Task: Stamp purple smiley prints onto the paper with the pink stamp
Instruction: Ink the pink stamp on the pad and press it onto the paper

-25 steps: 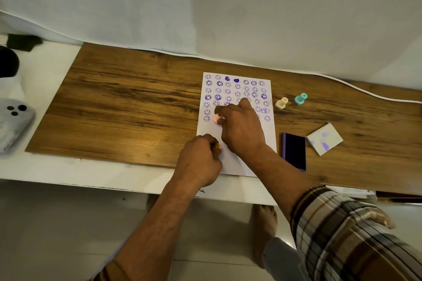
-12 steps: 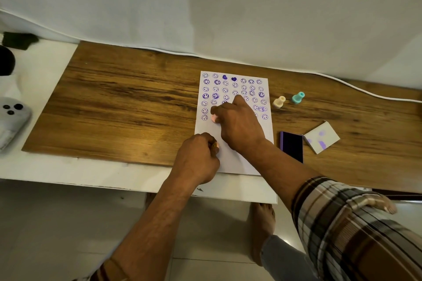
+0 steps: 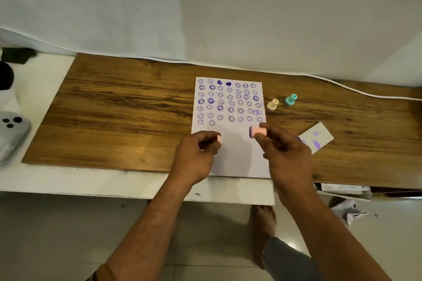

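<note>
Head view: wooden board (image 3: 114,116) carries the paper (image 3: 239,157), its purple smiley prints (image 3: 228,102) beyond both sets of fingers; right hand (image 3: 285,153) pinches the pink stamp (image 3: 258,131), lifted, purple face sideways; left hand (image 3: 196,155) curls closed around a small pink piece (image 3: 218,138); cream stamp (image 3: 272,104) and teal stamp (image 3: 291,99) lie beyond the right fingertips.

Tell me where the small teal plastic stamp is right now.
In the head view, the small teal plastic stamp lies on the wooden board, right of the white paper sheet, beside the cream stamp.
</note>
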The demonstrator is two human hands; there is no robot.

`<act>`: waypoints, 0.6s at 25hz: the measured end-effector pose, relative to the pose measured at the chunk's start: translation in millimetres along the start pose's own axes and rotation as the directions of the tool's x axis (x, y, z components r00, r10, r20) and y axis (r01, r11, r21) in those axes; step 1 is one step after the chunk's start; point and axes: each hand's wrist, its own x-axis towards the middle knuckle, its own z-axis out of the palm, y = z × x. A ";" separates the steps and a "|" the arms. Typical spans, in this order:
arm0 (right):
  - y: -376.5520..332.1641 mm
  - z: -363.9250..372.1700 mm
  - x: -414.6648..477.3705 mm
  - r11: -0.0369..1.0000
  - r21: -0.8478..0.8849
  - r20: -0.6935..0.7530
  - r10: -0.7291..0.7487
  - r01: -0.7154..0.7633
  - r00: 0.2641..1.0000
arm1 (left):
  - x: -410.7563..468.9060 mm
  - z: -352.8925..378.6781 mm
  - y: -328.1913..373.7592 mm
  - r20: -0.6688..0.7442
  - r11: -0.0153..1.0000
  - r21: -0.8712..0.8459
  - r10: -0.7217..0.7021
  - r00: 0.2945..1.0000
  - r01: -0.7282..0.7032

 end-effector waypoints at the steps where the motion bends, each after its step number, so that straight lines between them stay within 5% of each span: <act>1: 4.6 -9.9 -8.7 1.000 0.008 0.016 0.014 -0.015 1.000 | -0.8 2.7 1.3 0.035 0.993 -0.110 -0.034 0.999 0.038; 4: 17.6 -19.3 -18.5 1.000 -0.023 0.067 0.018 -0.017 0.998 | -5.0 9.5 2.9 0.110 0.949 -0.298 -0.070 0.991 0.100; 15: 32.2 -22.2 4.6 0.995 -0.049 0.190 -0.077 0.087 0.979 | -6.6 36.5 3.3 0.224 0.922 -0.364 -0.052 0.973 0.133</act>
